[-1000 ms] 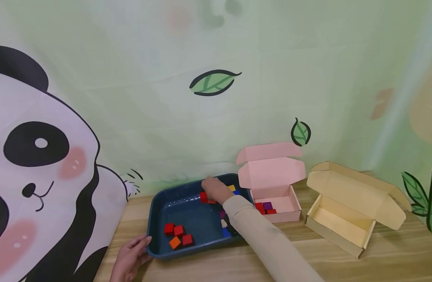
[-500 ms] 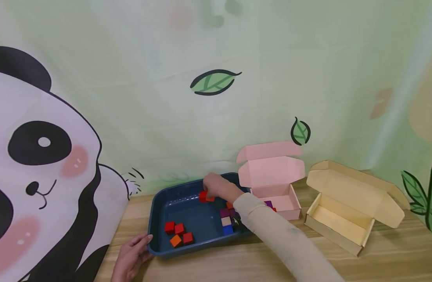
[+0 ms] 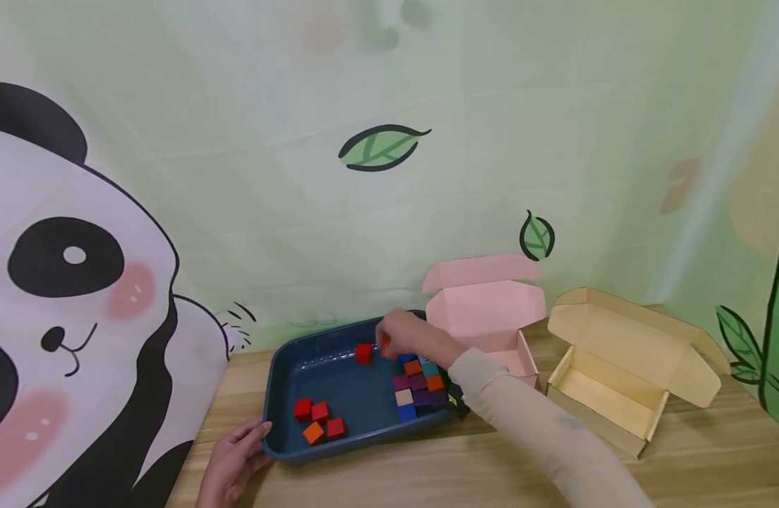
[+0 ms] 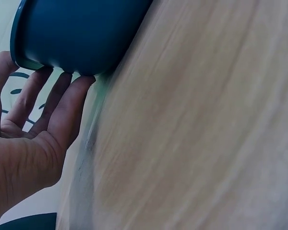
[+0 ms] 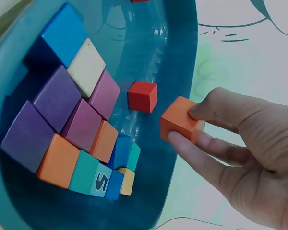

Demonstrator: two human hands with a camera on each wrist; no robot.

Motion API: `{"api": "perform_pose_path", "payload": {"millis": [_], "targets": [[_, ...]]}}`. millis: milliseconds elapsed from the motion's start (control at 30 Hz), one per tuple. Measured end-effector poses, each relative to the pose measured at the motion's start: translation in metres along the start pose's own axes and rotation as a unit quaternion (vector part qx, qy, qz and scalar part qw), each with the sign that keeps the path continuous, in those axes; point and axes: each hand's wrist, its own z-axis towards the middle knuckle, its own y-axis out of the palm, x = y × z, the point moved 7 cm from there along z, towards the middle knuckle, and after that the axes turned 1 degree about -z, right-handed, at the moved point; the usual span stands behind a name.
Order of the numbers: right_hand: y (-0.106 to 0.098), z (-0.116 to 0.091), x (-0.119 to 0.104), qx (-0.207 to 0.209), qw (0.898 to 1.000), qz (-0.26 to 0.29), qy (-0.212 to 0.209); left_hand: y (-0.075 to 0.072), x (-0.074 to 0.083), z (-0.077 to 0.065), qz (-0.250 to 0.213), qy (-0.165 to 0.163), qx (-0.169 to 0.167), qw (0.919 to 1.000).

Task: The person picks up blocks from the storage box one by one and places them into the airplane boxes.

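My right hand (image 3: 407,333) pinches an orange cube (image 5: 176,120) between thumb and fingers, above the far side of a dark blue tray (image 3: 319,384). A red cube (image 5: 143,97) lies on the tray floor just left of that hand in the head view. At the tray's right end sit several cubes in close rows, among them purple (image 5: 56,98), white (image 5: 87,67), blue and teal ones. Three red cubes and an orange cube (image 3: 313,432) form a loose group at the near left. My left hand (image 3: 233,462) holds the tray's near left corner, one digit at the rim and other fingers against the outer wall.
An open pink box (image 3: 485,310) stands against the tray's right side, its inside partly hidden by my right arm. Farther right is an open tan cardboard box (image 3: 608,398). A printed cloth (image 3: 269,176) hangs behind the wooden table (image 3: 389,480).
My right hand has lifted the orange cube off the tray floor and shifted right, uncovering the red cube beside it. My left hand stays at the tray's corner.
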Motion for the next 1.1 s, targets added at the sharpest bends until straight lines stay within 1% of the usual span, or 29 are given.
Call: {"api": "perform_pose_path", "payload": {"millis": [167, 300, 467, 600, 767, 967, 1100], "targets": [[0.001, -0.006, -0.001, -0.004, 1.000, -0.001, -0.010, -0.001, 0.004, -0.002, 0.026, -0.001, -0.002, 0.9996], [0.000, -0.010, -0.004, -0.006, 1.000, -0.004, -0.020, -0.001, 0.007, -0.003, 0.068, -0.009, -0.006, 0.9976], [-0.003, -0.014, -0.003, 0.002, 1.000, -0.013, -0.022, 0.003, 0.011, -0.005, 0.099, -0.013, -0.029, 0.9946], [-0.007, -0.017, -0.001, 0.004, 1.000, -0.004, -0.019, 0.006, 0.013, -0.005, 0.100, -0.011, -0.039, 0.9942], [-0.009, -0.021, -0.001, 0.007, 1.000, -0.001, -0.021, 0.004, 0.012, -0.003, 0.095, -0.013, -0.043, 0.9945], [-0.012, -0.025, -0.001, 0.014, 0.999, -0.004, -0.031, 0.003, 0.010, 0.001, 0.092, -0.019, -0.034, 0.9950], [-0.015, -0.028, -0.001, 0.023, 0.999, 0.008, -0.036, 0.004, 0.012, 0.002, 0.098, -0.018, -0.029, 0.9946]]}}
